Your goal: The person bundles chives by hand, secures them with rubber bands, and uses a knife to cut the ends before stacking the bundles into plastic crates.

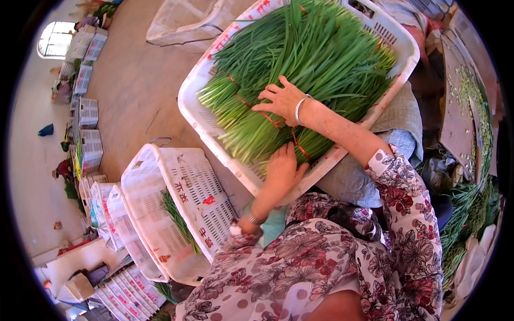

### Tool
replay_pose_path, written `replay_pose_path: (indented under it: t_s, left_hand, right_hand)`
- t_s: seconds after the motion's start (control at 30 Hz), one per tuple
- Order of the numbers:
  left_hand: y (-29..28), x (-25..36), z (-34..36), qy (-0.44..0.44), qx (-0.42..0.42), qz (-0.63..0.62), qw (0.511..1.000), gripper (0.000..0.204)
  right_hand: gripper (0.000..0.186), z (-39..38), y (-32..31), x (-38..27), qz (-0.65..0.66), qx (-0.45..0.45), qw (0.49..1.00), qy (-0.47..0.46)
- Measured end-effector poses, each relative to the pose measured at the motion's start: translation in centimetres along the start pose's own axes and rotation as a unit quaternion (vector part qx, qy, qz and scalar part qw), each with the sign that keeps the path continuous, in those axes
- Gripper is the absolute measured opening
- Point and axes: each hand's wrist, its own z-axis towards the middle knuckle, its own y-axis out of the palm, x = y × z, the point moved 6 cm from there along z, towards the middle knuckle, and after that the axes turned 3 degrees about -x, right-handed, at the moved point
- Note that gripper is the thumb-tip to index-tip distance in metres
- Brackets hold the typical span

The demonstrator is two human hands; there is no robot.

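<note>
A white plastic crate (189, 107) holds long green leafy vegetables (316, 53) in bundles, some tied with thin red bands. My right hand (281, 99) lies on top of the bundles, fingers spread, with a silver bangle at the wrist. Below it, my left hand (281, 168) rests on the pale stalks at the crate's near side, fingers stretched toward a red band, their tips partly among the stalks. A watch with a metal band is on the left wrist. A grey woven sack (350, 182) lies beside and under the crate's near right part.
Stacked white crates (206, 192) with some greens stand at the lower left; another pale crate (176, 27) is behind. More crates (91, 150) and distant people (63, 168) line the left side. At the right are a board (452, 123) with scraps and loose greens (460, 235).
</note>
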Motion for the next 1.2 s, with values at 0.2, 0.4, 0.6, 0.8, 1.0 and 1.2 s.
replay_pose_path:
  t_s: [0.2,0.4,0.6,0.8,1.0,1.2]
  left_hand:
    - [-12.5,-2.1,4.8,0.054,0.08,0.015,0.995,0.071]
    - [-5.9,-7.9,9.0,0.017,-0.061,0.014,0.998,0.114]
    - [-6.8,-6.4,10.9,-0.081,-0.14,0.007,0.987,0.099]
    - [-15.6,-6.2,10.6,-0.024,-0.11,-0.247,0.962,0.081]
    - [-25.2,-3.7,9.8,-0.038,-0.037,-0.296,0.954,0.068]
    - [-27.4,-2.6,9.1,-0.052,0.031,-0.41,0.91,0.059]
  right_hand:
    - [0.074,-4.7,-1.6,0.8,0.059,0.207,0.976,-0.04]
    - [0.05,-8.2,0.7,-4.5,0.099,0.009,0.99,-0.105]
    - [0.072,-6.9,6.3,-4.7,0.063,-0.027,0.994,-0.08]
    - [0.061,-9.5,0.8,-2.6,0.107,0.072,0.987,-0.101]
    - [0.075,-9.6,-0.5,-0.1,0.057,0.066,0.995,-0.056]
    - [0.082,-7.6,7.1,-2.3,0.053,-0.036,0.998,-0.022]
